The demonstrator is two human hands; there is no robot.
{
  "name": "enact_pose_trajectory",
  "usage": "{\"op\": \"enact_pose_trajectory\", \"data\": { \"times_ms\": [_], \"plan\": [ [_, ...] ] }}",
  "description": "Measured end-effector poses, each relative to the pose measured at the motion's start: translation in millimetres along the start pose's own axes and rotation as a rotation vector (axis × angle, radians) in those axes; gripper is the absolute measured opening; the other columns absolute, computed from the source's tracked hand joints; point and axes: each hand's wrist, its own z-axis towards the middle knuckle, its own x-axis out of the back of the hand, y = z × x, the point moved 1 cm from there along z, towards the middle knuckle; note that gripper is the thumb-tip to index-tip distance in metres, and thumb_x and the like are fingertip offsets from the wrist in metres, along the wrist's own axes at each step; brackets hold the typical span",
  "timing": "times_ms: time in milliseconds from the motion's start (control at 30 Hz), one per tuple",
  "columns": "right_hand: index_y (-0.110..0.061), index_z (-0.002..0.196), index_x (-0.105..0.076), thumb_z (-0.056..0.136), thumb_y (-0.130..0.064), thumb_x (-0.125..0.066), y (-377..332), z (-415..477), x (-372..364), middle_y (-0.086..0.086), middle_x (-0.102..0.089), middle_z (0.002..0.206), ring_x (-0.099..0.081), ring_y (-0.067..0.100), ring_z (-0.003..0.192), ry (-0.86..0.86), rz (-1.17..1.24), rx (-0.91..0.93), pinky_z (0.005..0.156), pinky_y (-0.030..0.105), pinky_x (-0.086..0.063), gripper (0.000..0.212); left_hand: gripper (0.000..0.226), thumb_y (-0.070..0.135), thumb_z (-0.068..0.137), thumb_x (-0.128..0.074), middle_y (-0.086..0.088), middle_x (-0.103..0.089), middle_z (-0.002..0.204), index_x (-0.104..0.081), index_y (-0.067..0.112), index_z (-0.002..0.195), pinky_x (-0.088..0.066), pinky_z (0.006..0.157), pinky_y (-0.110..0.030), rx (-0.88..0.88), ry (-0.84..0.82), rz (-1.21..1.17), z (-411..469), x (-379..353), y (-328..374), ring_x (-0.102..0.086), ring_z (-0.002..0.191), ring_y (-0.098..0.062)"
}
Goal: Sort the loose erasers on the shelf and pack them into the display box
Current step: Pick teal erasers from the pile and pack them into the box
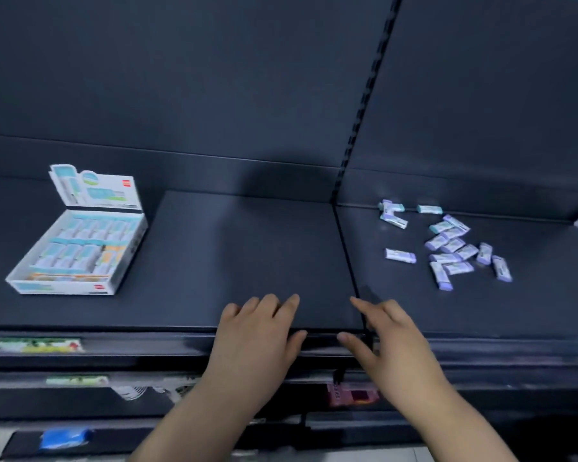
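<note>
A white and teal display box (20, 275) sits at the left of the dark shelf, lid flap raised, with rows of wrapped erasers inside. Several loose erasers (451, 245) in purple and teal wrappers lie scattered on the right shelf panel; one eraser (400, 255) lies apart, nearer the middle. My left hand (257, 335) and my right hand (391, 341) hover side by side over the shelf's front edge at the middle, fingers relaxed and holding nothing. Both hands are well short of the box and the erasers.
A slotted upright (364, 105) and a seam (347, 255) divide the shelf (247, 245) into two panels. Price labels (39, 345) run along the front rail. Lower shelves below hold blurred packets, one blue (65, 438) and one pink (351, 395).
</note>
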Motion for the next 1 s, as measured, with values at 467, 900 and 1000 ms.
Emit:
{"op": "enact_pose_trajectory", "data": {
  "times_ms": [467, 900, 1000],
  "plan": [
    [-0.028, 0.138, -0.044, 0.082, -0.044, -0.064, 23, 11, 26, -0.011, -0.04, 0.098, -0.049, 0.008, 0.1, 0.132, -0.007, -0.12, 0.085, 0.016, -0.037, 0.061, 0.056, 0.051, 0.098, -0.024, 0.006, -0.041, 0.133, -0.014, 0.029, 0.148, -0.029, 0.096, -0.033, -0.169, 0.058, 0.008, 59, 1, 20, -0.042, 0.119, -0.016],
    [-0.03, 0.138, -0.044, 0.084, -0.044, -0.062, 72, 26, 26, -0.012, -0.041, 0.101, -0.048, 0.008, 0.103, 0.182, 0.064, -0.242, 0.09, 0.022, -0.042, 0.059, 0.055, 0.051, 0.095, -0.034, 0.007, -0.049, 0.123, -0.027, 0.029, 0.146, -0.036, 0.09, -0.033, -0.243, -0.041, 0.018, 95, -18, 47, -0.05, 0.11, -0.015],
    [-0.03, 0.137, -0.045, 0.083, -0.045, -0.063, 91, 37, 37, -0.013, -0.041, 0.097, -0.047, 0.006, 0.097, 0.179, 0.053, -0.231, 0.086, 0.021, -0.041, 0.059, 0.05, 0.046, 0.077, -0.066, 0.003, -0.063, 0.087, -0.064, 0.02, 0.119, -0.047, 0.062, -0.035, -0.259, 0.037, 0.025, 111, -31, 56, -0.062, 0.074, -0.018]
  ]
}}
